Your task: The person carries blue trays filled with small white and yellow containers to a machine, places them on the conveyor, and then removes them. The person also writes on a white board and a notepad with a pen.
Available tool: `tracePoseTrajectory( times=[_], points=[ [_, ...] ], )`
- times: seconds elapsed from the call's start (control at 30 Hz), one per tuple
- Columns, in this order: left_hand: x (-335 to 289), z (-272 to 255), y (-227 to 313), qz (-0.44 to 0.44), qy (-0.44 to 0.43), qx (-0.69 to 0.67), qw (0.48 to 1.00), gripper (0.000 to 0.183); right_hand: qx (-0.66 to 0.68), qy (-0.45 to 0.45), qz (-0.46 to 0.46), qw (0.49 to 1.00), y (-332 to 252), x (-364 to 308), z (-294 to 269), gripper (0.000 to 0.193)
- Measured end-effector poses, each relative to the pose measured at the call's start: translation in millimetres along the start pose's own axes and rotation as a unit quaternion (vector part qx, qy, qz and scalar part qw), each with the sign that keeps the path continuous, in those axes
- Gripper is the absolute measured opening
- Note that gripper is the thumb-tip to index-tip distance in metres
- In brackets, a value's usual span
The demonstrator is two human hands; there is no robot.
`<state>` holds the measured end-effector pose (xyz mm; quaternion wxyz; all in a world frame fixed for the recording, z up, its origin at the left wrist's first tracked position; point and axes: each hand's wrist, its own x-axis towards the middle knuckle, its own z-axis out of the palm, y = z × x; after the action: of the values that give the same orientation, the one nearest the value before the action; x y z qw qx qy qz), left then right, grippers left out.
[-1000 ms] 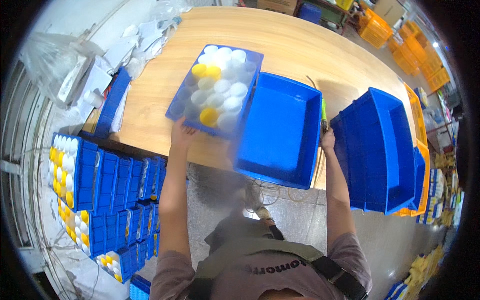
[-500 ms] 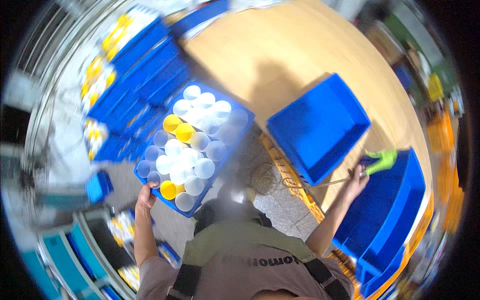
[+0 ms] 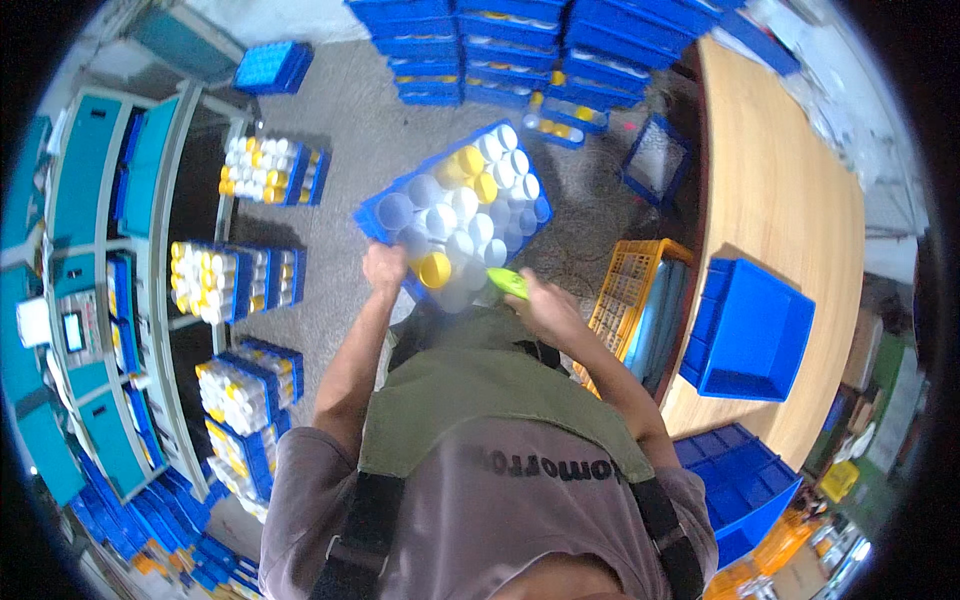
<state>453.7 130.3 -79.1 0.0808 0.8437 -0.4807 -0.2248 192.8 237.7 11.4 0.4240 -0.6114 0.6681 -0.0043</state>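
A blue crate (image 3: pixel 366 222) full of upright, open-topped white and yellow plastic tubes (image 3: pixel 440 218) is held in front of my body, tilted. My left hand (image 3: pixel 385 268) grips its near left edge. In my right hand (image 3: pixel 545 308) is a bright green air blow gun (image 3: pixel 507 281), its tip over the near right side of the tubes. A few near tubes look blurred. The fingers of my right hand wrap round the tool's grip and partly hide it.
A wooden table (image 3: pixel 790 180) on the right bears a blue bin (image 3: pixel 760 330). Beside it stands an orange crate (image 3: pixel 610 300). Stacked blue crates (image 3: pixel 505 50) are ahead. Crates of white and yellow tubes (image 3: pixel 205 280) stand by a teal machine (image 3: pixel 100 180) on the left.
I have turned left, away from the table. My right hand has brought the green air blow gun from above the table to the tube-filled crate, still held in my left hand.
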Motion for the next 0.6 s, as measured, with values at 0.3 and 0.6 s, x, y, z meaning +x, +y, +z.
tracePoseTrajectory(
  times=[0.3,0.6],
  points=[
    [61,-36,-76,-0.029,-0.12,0.024,0.992,0.053,-0.09,-0.015,-0.011,0.996,-94,51,11,0.039],
    [93,-61,-116,-0.052,-0.101,-0.071,0.991,0.034,-0.169,0.11,0.069,0.977,-77,108,-30,0.043]
  ],
)
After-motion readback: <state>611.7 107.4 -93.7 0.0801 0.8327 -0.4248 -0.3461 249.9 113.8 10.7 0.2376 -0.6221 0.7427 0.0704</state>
